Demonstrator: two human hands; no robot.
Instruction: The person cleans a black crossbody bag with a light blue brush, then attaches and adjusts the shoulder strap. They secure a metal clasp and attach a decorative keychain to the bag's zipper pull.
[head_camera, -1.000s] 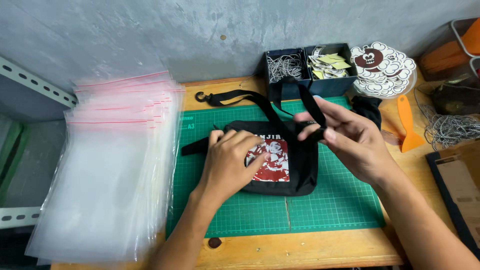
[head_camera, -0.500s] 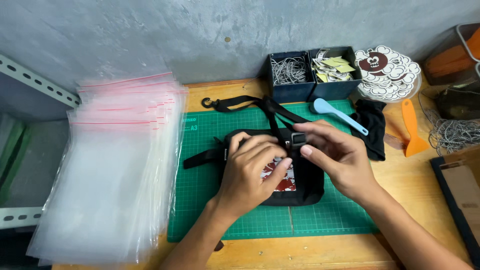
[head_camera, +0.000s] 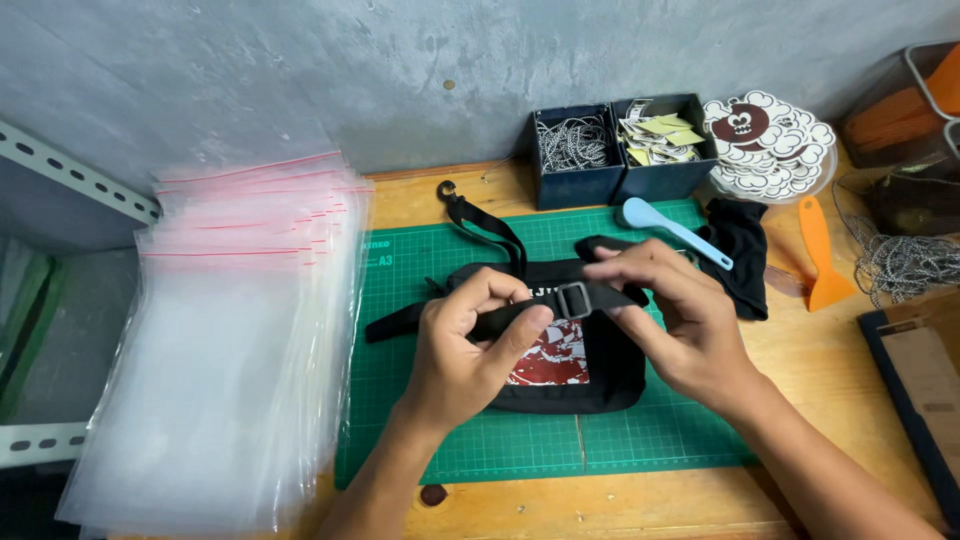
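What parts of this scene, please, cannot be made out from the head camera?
- Black pouch: its upper front is covered by the left hand and right hand.
- Red and white print: partly under the left hand's fingers.
- Cardboard box: cut off by the right edge.
- Two small bins: contents too small to identify.

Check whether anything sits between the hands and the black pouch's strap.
Nothing visible does. The left hand and right hand both already grip the strap beside its buckle, above the black pouch.

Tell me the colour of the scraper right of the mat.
Orange, seen clearly in the head view: the scraper lies on the wooden table.
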